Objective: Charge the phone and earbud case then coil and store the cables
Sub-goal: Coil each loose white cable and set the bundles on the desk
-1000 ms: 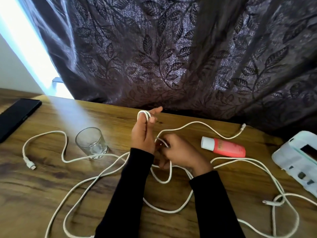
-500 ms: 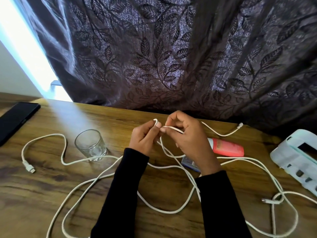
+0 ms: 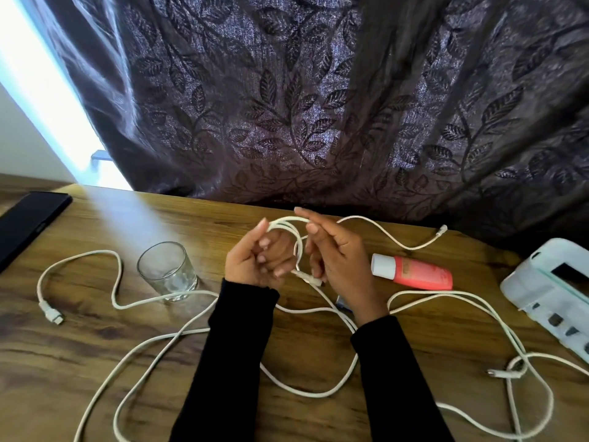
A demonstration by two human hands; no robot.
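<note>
Coiling step, judged from the scene: a first small loop of white cable (image 3: 288,232) stands upright between the two hands, above the wooden table (image 3: 95,346).

Left hand (image 3: 255,258) palm-up, fingers curled inward, loop hooked around the fingertips and thumb side; so, closed on the cable. Right hand (image 3: 338,260) just beside, on the other side of the loop, index finger stretched forward over the top strand, lower fingers pinching the cable near a plug end (image 3: 310,280). Loop plane roughly vertical, its long axis running away from the body.

Loose remainder of the cable trailing downward from under the right hand, toward the body, then curving behind both sleeves. Right hand nearer to this slack, so probably the one to feed the next turn, with the left hand as the fixed form.

Another cable end (image 3: 441,230) far beyond the right hand, near the curtain (image 3: 318,106). Phone (image 3: 30,223) well apart, far on the left-hand side. Glass (image 3: 165,271) near the left wrist, a risk if the slack sweeps. Red tube (image 3: 414,271) just past the right hand.
</note>
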